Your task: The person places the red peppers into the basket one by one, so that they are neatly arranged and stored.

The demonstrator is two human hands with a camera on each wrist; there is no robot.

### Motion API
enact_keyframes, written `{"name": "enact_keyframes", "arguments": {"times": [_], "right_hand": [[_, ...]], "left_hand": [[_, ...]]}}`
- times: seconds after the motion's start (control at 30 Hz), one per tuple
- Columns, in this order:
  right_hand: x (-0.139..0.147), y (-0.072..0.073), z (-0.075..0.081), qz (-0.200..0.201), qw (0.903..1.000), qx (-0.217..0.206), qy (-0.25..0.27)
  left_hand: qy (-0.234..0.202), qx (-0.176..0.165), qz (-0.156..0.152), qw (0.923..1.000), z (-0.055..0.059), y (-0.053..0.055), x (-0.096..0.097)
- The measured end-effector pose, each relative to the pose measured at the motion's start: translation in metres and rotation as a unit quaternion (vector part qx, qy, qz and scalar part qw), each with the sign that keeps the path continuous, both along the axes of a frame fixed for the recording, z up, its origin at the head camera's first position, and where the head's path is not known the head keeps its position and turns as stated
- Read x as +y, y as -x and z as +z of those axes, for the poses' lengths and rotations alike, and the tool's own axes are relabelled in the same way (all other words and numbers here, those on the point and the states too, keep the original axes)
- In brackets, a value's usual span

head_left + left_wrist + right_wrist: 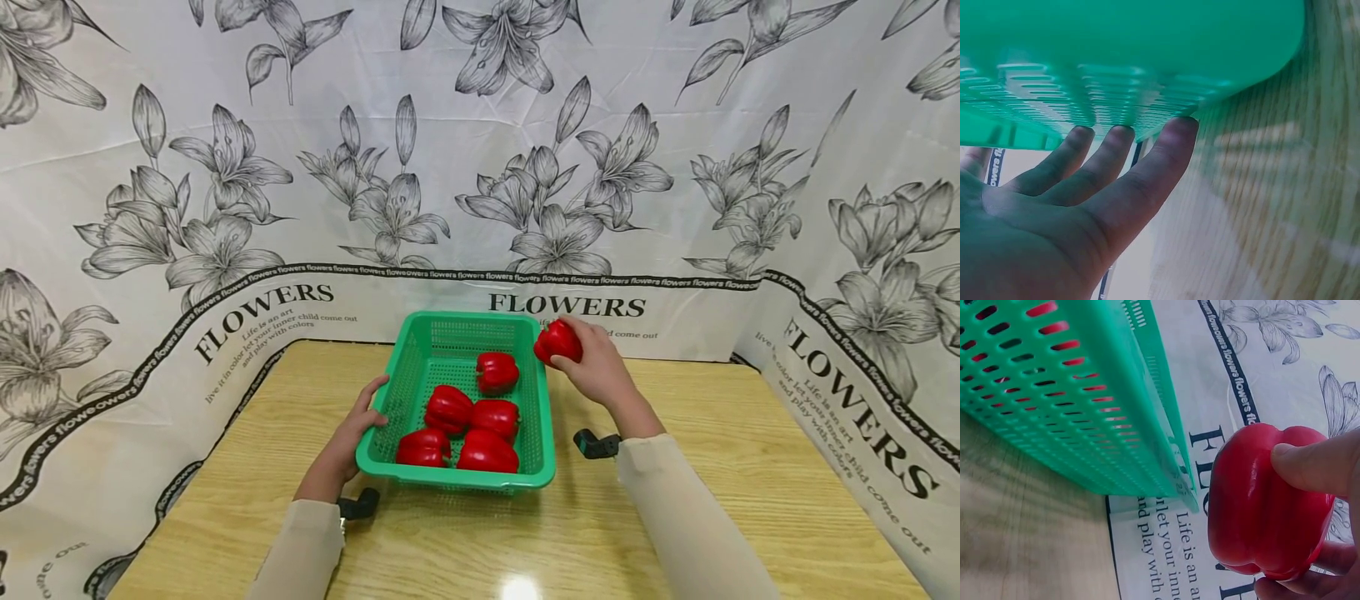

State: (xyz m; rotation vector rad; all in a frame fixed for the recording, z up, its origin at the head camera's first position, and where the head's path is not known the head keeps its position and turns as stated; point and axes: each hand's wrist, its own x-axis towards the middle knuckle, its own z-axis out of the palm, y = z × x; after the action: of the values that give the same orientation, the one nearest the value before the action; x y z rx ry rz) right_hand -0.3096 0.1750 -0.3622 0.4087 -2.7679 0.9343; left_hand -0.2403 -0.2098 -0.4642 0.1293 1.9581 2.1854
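Observation:
My right hand [596,362] grips a red bell pepper [558,342] just beyond the right rim of a green basket [549,417]. In the right wrist view, the thumb lies across the pepper [1266,506] and the other fingers are partly hidden behind it. The basket holds several more red bell peppers, among them one towards the back [497,372] and one at the front [487,451]. My left hand [351,433] holds the basket's left side, thumb over the rim. Its fingertips touch the slotted outer wall [1122,81] in the left wrist view.
The basket stands on a light wooden table [720,467]. A white cloth with flower drawings [420,200] hangs around the table's back and sides. Black wrist devices sit by the left cuff [358,505] and right cuff [596,444].

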Motion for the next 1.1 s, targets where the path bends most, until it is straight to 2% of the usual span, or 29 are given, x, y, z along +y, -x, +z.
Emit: {"name": "enact_keyframes", "arguments": {"times": [0.47, 0.73, 1.1], "right_hand": [[-0.021, -0.001, 0.011, 0.023, 0.9996, 0.001, -0.015], [-0.034, 0.0, 0.018, 0.054, 0.9984, 0.005, -0.019], [-0.054, 0.006, 0.021, 0.074, 0.9969, -0.016, -0.022]], "left_hand": [[0.003, -0.001, 0.003, 1.0, -0.001, 0.001, -0.001], [0.004, 0.003, 0.0, 1.0, -0.002, 0.002, -0.002], [0.004, 0.003, -0.001, 1.0, -0.002, 0.002, -0.002]]}}
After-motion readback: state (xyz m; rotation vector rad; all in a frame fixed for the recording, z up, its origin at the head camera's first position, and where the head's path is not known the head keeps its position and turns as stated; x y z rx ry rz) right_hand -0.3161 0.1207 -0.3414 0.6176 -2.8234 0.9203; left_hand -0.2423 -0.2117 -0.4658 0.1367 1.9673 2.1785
